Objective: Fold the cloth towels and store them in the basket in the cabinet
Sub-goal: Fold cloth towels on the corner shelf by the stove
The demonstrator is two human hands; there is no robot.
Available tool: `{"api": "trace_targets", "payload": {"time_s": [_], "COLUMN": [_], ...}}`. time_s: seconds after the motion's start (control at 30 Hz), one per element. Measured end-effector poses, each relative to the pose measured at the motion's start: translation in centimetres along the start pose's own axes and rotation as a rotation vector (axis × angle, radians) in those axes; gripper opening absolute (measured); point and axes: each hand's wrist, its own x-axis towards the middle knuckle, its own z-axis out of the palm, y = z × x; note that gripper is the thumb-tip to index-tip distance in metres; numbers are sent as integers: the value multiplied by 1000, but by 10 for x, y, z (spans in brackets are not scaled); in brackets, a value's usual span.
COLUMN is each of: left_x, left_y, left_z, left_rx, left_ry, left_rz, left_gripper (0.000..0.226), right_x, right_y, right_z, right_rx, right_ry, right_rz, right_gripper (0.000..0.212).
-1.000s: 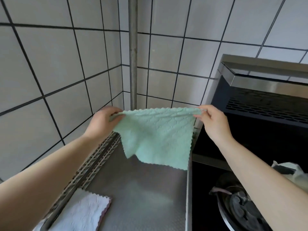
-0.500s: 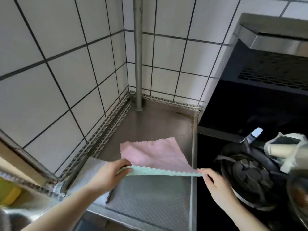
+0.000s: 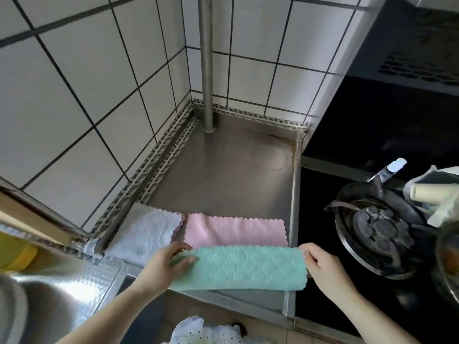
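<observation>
Hands at the lower middle of the frame stretch a green towel (image 3: 238,268) between them over the front edge of the steel desk (image 3: 223,170). The left hand (image 3: 162,265) grips the towel's left end, thumb on top and fingers (image 3: 183,259) curled against the fabric; the right hand (image 3: 323,265) pinches the right end, though its fingertips are tucked behind the cloth and how they lie cannot be told. The towel is doubled over into a long band, its fold rounded along the top and the lower edge hanging just past the desk lip. Just behind it, flat on the desk, lies a pink towel (image 3: 234,230), and to the left of that, touching it, a white towel (image 3: 146,232) already folded. A sink (image 3: 49,301) fills the lower left, a burner (image 3: 377,229) the right. No basket or cabinet is in view. The green towel looks light, soft and limp, with a quilted pile that should not slip; it will sag wherever it is not held, so taking it at the two end corners and keeping it taut looks the surest way to bring the ends together for the next fold.
</observation>
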Motion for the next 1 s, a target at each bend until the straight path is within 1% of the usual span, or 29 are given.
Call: {"api": "trace_targets", "payload": {"time_s": [0.1,0.2,0.27,0.47,0.63,0.7,0.77,0.8,0.87,0.93,1.0], "left_x": [21,48,63,93,107,109,109,107,97,84,71], "left_y": [7,11,10,12,13,12,12,13,16,21,24], "left_z": [-4,-6,-6,-3,2,3,3,3,9,22,46], "left_rx": [-43,-8,35,80,113,145,180,208,321,436,522], "left_ry": [108,186,209,197,201,177,167,192,292,356,323], "left_rz": [-44,-80,-89,-155,-198,-208,-199,-160,37,247,369], "left_gripper": [16,22,25,22,19,24,33,37,40,39,38], "right_x": [25,52,67,92,101,102,102,102,98,92,80], "right_y": [-13,-23,-28,-29,-27,-28,-29,-31,-31,-37,-49], "right_z": [0,3,6,10,11,11,9,8,7,12,34], "right_rx": [-12,-29,-73,-136,-167,-170,-195,-224,-322,-381,-396], "right_ry": [70,76,69,8,17,3,-20,-15,86,210,258], "right_rz": [2,22,39,121,137,143,147,137,50,-139,-327], "right_gripper": [17,14,13,18,20,20,21,21,28,33,34]}}
